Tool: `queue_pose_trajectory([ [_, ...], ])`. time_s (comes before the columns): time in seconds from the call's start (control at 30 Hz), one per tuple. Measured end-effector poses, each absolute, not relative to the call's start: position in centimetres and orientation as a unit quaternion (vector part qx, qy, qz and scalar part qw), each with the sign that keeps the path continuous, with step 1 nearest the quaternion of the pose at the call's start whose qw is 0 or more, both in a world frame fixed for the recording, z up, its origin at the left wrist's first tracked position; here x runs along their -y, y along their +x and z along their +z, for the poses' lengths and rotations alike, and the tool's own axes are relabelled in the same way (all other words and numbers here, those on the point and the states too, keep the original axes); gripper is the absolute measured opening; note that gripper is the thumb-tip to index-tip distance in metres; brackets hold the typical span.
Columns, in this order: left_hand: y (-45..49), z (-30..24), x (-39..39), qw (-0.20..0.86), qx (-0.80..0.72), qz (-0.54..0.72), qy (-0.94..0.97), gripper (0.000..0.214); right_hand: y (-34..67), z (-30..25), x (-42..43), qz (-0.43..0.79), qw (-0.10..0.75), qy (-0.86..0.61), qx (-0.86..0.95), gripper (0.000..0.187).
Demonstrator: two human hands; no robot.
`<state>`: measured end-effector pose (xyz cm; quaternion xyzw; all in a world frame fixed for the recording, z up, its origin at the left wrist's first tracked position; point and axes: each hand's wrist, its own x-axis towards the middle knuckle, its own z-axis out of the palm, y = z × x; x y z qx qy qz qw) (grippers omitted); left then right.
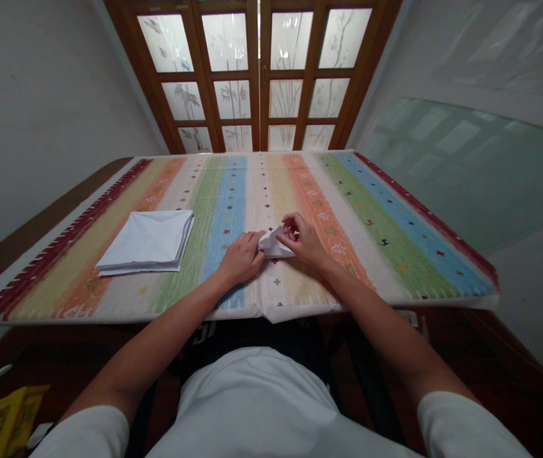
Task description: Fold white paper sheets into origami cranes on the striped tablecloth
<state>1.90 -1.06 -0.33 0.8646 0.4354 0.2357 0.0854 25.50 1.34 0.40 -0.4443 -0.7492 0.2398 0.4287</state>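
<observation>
My left hand point(240, 257) is curled, fingers bent down and closed onto the left end of a small folded white piece point(274, 245), paper or cloth, I cannot tell which. My right hand point(302, 240) is half curled, its fingers bent in over the right end of that piece and touching it, though I cannot tell whether it grips. The piece sits between my hands, just off the middle of a striped woven cover point(361, 216) laid over the desk point(37, 229), with its small stitched crosses around it. Well to my left on the cover lies a flat stack of folded white cloth point(146, 242), its edges squared. Ahead, beyond the far edge of the desk, stand wood-framed glass doors point(252, 76) printed with bamboo. A yellow plastic basket point(4, 423) sits low by my left side.
</observation>
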Motion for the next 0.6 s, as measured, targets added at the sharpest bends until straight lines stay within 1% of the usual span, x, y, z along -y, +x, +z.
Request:
queue_pose_trajectory([
  [0.1,2.0,-0.2,1.2,0.077,-0.441,0.218,0.867,0.052,25.7,0.2,-1.7,0.195,0.407,-0.459,0.765,0.013],
  [0.23,2.1,0.0,1.5,0.062,-0.436,0.221,0.87,0.056,25.6,-0.3,-2.1,0.201,0.392,-0.432,0.787,0.011],
  [0.37,2.1,-0.1,1.4,0.058,-0.436,0.211,0.873,0.053,25.6,-0.4,-1.9,0.172,0.414,-0.385,0.807,0.008],
  [0.4,2.1,-0.1,1.3,0.057,-0.438,0.208,0.873,0.052,25.6,-0.2,-1.7,0.156,0.42,-0.368,0.814,0.015],
  [0.5,2.0,-0.2,1.2,0.053,-0.436,0.203,0.875,0.047,25.7,0.2,-1.1,0.135,0.419,-0.303,0.845,0.043],
  [0.53,2.0,-0.3,1.1,0.05,-0.433,0.202,0.877,0.044,25.7,0.3,-0.9,0.136,0.415,-0.28,0.855,0.048],
  [0.6,2.0,-0.3,1.1,0.046,-0.426,0.201,0.881,0.04,25.5,0.4,-0.7,0.136,0.414,-0.241,0.867,0.052],
])
